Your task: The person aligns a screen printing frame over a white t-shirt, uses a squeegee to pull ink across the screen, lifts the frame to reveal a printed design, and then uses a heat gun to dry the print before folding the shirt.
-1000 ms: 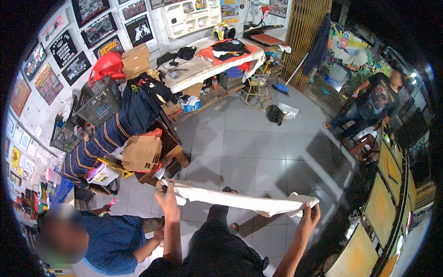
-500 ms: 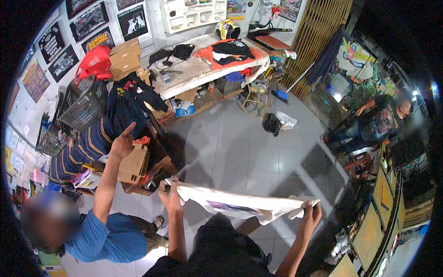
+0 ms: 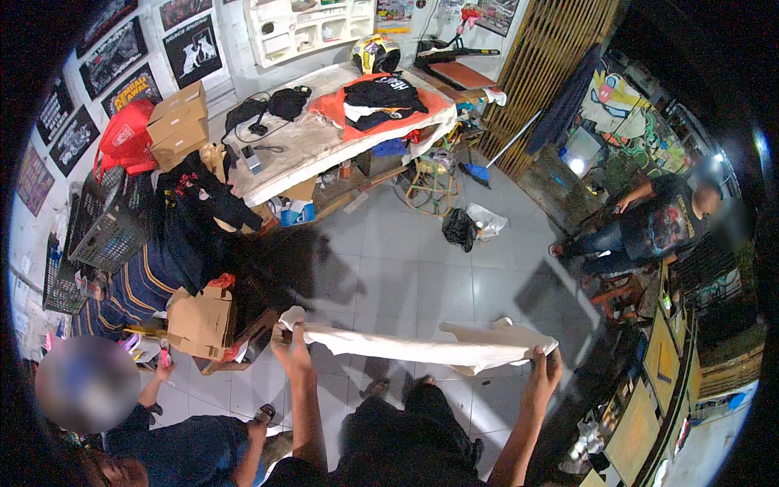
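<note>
A white T-shirt (image 3: 406, 346) hangs stretched across in front of me, above the tiled floor. My left hand (image 3: 294, 357) is closed on one end of it, with a fold of cloth standing up over the fingers. At the other end, my right hand (image 3: 546, 375) pinches the cloth between thumb and fingers. The shirt is seen nearly edge-on, so its front is hidden; a loose flap sticks out on its far side near the right end.
To my left a person (image 3: 182, 446) in a dark blue top reaches toward a pink object (image 3: 165, 357). Cardboard (image 3: 200, 322) lies beside them. Beyond stands a long table (image 3: 284, 154) with clothing and a helmet (image 3: 376, 54). Another person (image 3: 669, 215) stands at right near wooden frames (image 3: 652, 381).
The shirt has tilted, and the purple print seen before is out of sight. The person at left has lowered the raised, pointing arm and bent down. My view has shifted slightly.
</note>
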Action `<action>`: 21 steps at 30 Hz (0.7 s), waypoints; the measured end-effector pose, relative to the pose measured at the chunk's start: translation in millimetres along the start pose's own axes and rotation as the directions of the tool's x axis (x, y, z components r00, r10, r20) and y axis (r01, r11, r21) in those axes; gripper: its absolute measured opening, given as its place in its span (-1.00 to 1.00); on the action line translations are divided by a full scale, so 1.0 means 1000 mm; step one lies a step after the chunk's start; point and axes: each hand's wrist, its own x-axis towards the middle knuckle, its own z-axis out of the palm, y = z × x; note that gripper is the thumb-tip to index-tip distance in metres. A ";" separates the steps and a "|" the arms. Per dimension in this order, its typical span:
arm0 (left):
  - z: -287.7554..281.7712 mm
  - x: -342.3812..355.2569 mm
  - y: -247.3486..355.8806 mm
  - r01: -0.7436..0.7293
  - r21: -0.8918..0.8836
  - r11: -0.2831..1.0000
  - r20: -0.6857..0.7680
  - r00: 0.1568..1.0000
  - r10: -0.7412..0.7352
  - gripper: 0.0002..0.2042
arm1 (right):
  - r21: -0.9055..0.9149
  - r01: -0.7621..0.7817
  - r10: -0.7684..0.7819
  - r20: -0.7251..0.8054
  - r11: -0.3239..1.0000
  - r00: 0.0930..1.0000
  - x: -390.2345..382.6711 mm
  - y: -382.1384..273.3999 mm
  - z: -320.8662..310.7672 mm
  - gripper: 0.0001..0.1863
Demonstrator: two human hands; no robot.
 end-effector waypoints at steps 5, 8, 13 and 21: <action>0.060 0.005 -0.001 0.087 -0.088 0.992 0.036 0.996 -0.084 -0.93 | 0.020 0.008 -0.008 -0.001 1.000 1.000 0.074 0.030 0.011 -0.64; 0.096 0.010 -0.022 -0.012 -0.111 0.994 0.011 1.000 0.013 -0.91 | 0.010 0.001 -0.002 0.080 1.000 0.997 0.128 0.039 0.021 -0.62; 0.177 0.012 -0.035 0.026 -0.017 1.000 -0.070 0.997 -0.027 -0.89 | 0.078 -0.049 0.030 0.219 0.996 0.975 0.236 0.062 0.033 -0.63; 0.316 -0.008 -0.029 -0.007 0.000 1.000 -0.112 0.994 0.007 -0.91 | 0.039 -0.191 0.169 0.316 0.981 0.934 0.414 0.072 0.051 -0.46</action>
